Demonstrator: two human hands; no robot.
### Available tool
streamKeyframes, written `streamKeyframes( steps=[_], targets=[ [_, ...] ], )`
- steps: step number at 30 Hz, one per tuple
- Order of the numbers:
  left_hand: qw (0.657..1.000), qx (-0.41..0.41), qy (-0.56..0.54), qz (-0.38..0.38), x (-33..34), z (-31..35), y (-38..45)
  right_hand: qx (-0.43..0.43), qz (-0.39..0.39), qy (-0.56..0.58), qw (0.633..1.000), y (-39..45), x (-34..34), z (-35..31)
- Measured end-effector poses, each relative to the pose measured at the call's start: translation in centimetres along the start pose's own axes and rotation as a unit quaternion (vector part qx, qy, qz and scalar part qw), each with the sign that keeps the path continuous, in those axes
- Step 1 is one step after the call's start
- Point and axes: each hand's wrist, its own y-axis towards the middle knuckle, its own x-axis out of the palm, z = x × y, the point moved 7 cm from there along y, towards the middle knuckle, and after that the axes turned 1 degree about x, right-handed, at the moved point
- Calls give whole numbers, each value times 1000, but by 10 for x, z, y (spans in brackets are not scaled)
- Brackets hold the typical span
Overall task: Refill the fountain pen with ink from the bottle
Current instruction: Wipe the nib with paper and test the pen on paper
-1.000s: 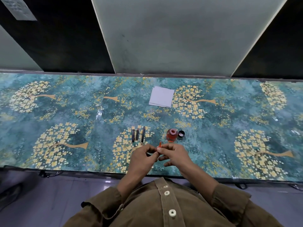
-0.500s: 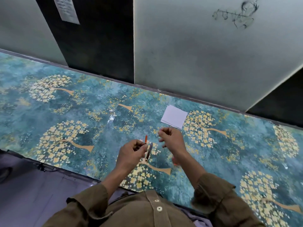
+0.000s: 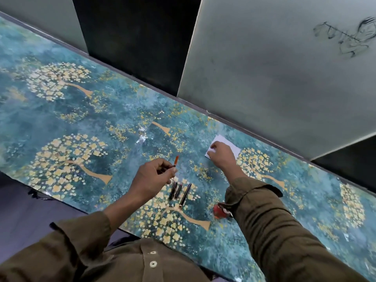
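While the left hand (image 3: 151, 178) is pinching the orange ink tube (image 3: 176, 161) above the bench (image 3: 61, 123), its grip closed on it, the right hand (image 3: 220, 154) is pressing the white paper (image 3: 234, 148); that grip I cannot tell. The red ink bottle (image 3: 218, 209) is sitting by the right sleeve.

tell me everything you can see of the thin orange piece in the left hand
The thin orange tube-like piece is short, slim, maybe translucent plastic, with a dark lower end. It tilts up and away from the person, pinched at that lower end by the left hand's fingertips, above the teal flowered tabletop. Nothing else touches it. Finer detail is too small to tell.
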Motion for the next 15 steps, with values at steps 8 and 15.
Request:
streamKeyframes(
  steps=[8,15],
  targets=[
    [1000,-16,-21,6,0,-2,2,-60,-11,-91,994,1,13,-1],
    [999,-22,-22,15,4,-1,0,-77,-2,-84,993,2,12,2]
  ],
)
